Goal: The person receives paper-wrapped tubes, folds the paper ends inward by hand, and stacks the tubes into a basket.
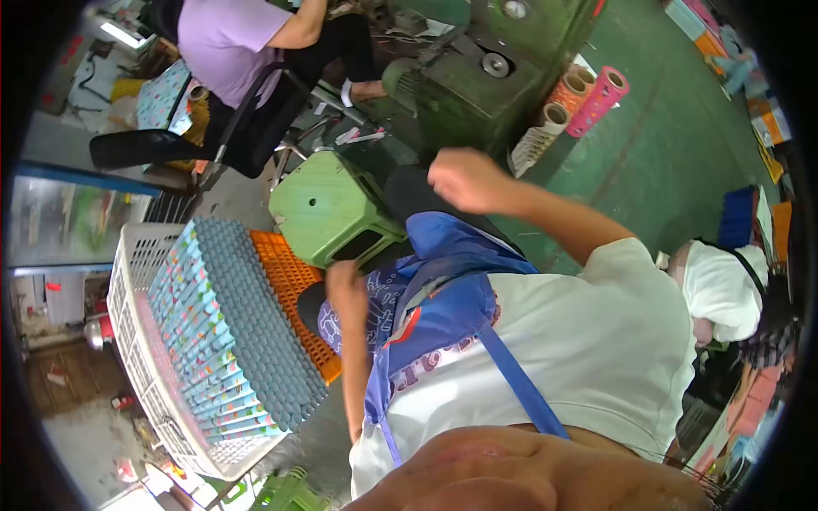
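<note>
My right hand (464, 180) is raised in front of me, above my dark trouser leg. Its fingers look curled in, slightly blurred, and no object shows in them. Lower, my left hand (344, 288) is smeared by motion, so its fingers cannot be made out. It is nearest to a green plastic stool (328, 200) and a patterned blue sleeve or cloth (375, 302). A blue apron (452, 311) hangs bunched over my white shirt. To the left, a white plastic basket (141, 341) holds many light-blue patterned tubes (256, 324) stacked with their grey ends showing.
An orange crate (294, 298) stands beside the basket. Ahead is a green machine (477, 94), with several patterned rolls (599, 102) upright on the floor. A person in a purple top (230, 34) sits on a black chair (153, 149). Another person in white (724, 289) is at the right.
</note>
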The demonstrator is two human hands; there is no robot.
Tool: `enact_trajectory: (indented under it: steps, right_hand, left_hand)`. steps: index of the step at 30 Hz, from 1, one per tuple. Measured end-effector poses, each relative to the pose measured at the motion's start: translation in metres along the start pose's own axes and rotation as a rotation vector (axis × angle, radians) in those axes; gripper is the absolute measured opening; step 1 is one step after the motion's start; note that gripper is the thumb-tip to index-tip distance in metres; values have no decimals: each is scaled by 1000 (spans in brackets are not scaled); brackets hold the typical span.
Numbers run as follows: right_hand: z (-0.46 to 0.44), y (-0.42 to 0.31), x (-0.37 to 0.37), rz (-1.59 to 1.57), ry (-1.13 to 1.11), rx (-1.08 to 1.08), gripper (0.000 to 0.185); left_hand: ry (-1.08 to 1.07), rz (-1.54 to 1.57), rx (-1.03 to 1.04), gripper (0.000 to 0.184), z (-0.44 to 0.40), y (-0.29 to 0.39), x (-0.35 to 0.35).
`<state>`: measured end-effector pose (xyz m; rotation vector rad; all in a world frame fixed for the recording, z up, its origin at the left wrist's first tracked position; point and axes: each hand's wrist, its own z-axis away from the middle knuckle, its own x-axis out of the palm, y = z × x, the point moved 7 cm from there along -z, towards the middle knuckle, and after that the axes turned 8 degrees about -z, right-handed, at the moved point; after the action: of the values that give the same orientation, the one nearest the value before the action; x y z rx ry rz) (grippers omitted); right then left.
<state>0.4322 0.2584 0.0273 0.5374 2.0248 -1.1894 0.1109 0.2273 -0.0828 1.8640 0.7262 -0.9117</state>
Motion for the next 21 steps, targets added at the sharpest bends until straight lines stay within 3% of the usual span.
enact_trajectory:
  steps: [1,3,5,7,9,12,15,21]
  right_hand:
    - [4,-4,45,-52,-182,30,13]
    - [17,-22,122,-77,-337,-202,15]
    - [20,-25,192,-218,-521,-154,16]
    - [26,-19,268,-113,-717,-140,18]
    - [29,-14,299,-171,-761,-145,17]
    - [38,-12,324,-291,-871,-127,17]
    - [37,13,339,-278,-924,89,18]
    - [36,23,348,-392,-880,194,15]
  left_hand:
    - [-55,135,-66,26,8,4,30]
    - [-199,313,-198,26,33,-5,103]
    - [-545,273,-92,27,61,-13,159]
    - [-597,273,-209,27,64,-15,148]
    - [-732,286,-419,29,71,-22,137]
    - [-667,358,-440,29,76,-50,151]
    - [-610,422,-483,30,84,-62,144]
    - [-599,456,-492,31,83,-50,141]
